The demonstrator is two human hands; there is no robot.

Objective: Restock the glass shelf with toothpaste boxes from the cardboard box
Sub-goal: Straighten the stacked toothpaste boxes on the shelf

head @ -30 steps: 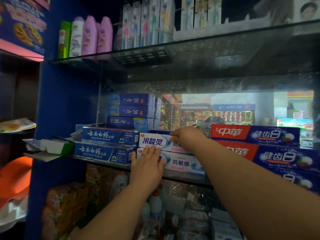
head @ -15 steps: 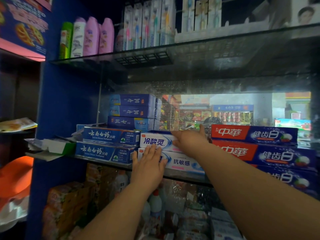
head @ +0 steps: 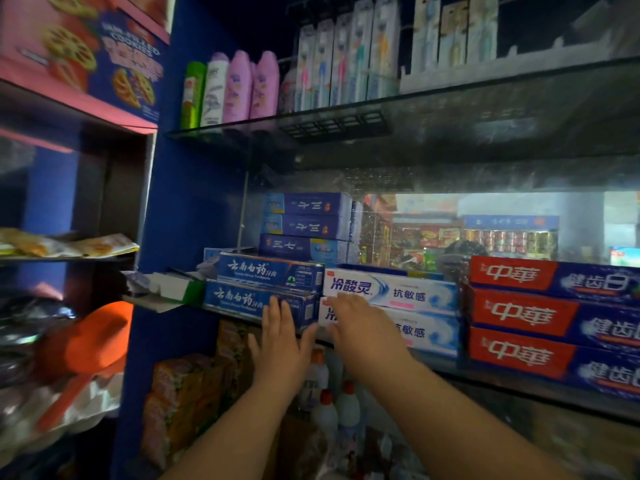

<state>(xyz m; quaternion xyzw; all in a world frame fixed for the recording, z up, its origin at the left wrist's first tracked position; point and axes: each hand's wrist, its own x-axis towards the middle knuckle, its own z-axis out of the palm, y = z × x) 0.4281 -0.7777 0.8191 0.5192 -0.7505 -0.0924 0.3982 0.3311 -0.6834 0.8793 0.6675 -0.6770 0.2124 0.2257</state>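
Two white toothpaste boxes lie stacked on the glass shelf [head: 445, 369], an upper one [head: 391, 289] and a lower one [head: 427, 332]. My right hand [head: 360, 327] presses flat against the left end of the lower white box. My left hand [head: 280, 337] has its fingers straight up and touches the front of the lower of two blue boxes [head: 235, 299]. Three red-and-blue boxes [head: 554, 317] are stacked to the right. Neither hand holds anything. The cardboard box is out of view.
Dark blue boxes [head: 304, 225] are piled at the back left of the shelf against a mirror. The glass shelf above carries bottles [head: 239, 88] and toothbrush packs [head: 346, 57]. Bottles [head: 332, 407] and packets stand below. A blue side panel [head: 180, 209] bounds the left.
My right hand came down from the top white box to the left end of the lower one. My left hand slid left from the lower white box onto the lower blue box.
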